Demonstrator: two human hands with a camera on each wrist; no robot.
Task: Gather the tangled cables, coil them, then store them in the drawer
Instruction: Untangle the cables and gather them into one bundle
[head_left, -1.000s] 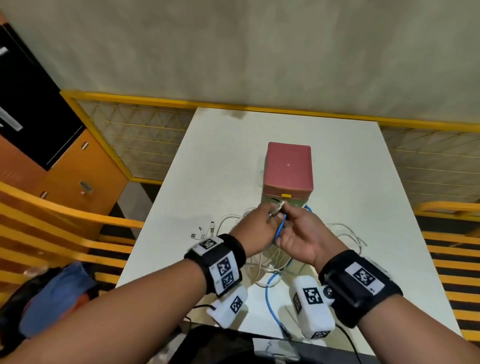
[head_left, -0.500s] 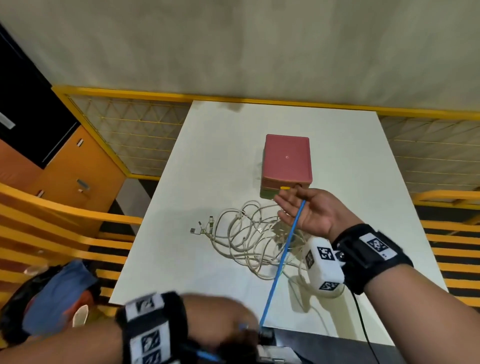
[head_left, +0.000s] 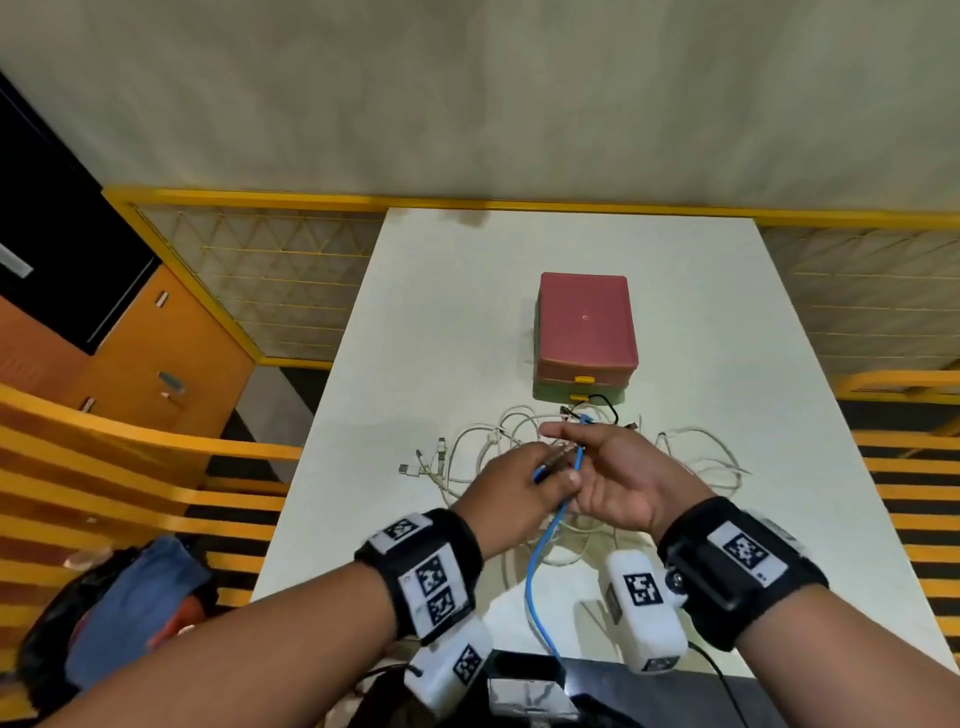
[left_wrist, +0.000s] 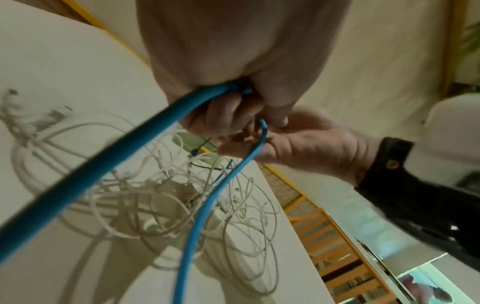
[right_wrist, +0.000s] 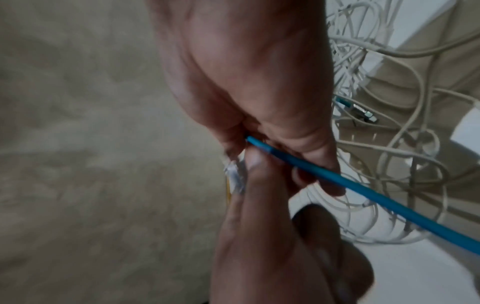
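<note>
Above the tangle, my left hand (head_left: 519, 483) and right hand (head_left: 623, 478) meet over the white table (head_left: 441, 312). Both hold a blue cable (head_left: 540, 571), which hangs in a loop toward the table's near edge. In the left wrist view my left hand (left_wrist: 233, 115) grips the blue cable (left_wrist: 202, 226) in curled fingers. In the right wrist view my right hand (right_wrist: 259, 102) pinches the blue cable (right_wrist: 376, 197). White cables (head_left: 467, 452) lie tangled under the hands. A pink drawer box (head_left: 587, 327) with its drawers closed stands just beyond.
A thin black cable (head_left: 602, 402) lies at the drawer box's front. Yellow railings (head_left: 311, 200) border the table at the back and both sides. An orange cabinet (head_left: 156, 364) is on the left, and a dark object (head_left: 530, 675) sits at the near edge.
My left hand drew the blue cable down toward the near edge, then came back up to the right hand. The cable now hangs as a loop between them.
</note>
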